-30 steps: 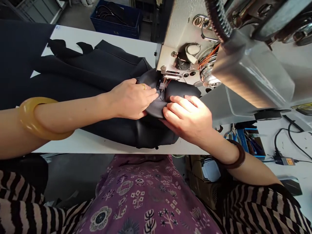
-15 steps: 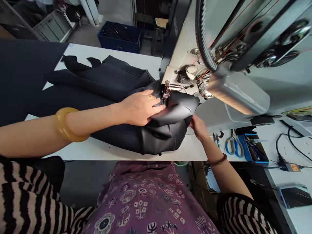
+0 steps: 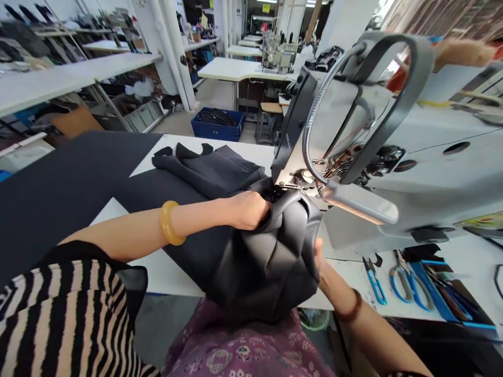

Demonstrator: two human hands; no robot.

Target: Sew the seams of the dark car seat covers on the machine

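Both my hands grip a sheet of black leather-like material (image 3: 275, 251), bunched up in front of the sewing machine (image 3: 302, 131). My left hand (image 3: 251, 209) is curled into a fist on its near-left part, fingertips hidden in the folds. On the right edge my right hand (image 3: 323, 264) holds the material, its fingers mostly behind it. The needle and presser foot area (image 3: 281, 191) is just beyond the bunched part and partly covered by it. More of the black material spreads left across the white table (image 3: 184, 272).
To the right lie blue-handled snips (image 3: 375, 283), blue-handled scissors (image 3: 411, 285) and a blue box of tools (image 3: 444, 293). A lamp (image 3: 361, 201) hangs from the machine. A blue crate (image 3: 218, 125) stands on the floor beyond the table.
The head view has tilted up, showing more of the room. My left hand has gone from lying flat by the presser foot to a closed grip, and the material is lifted and bunched toward me.
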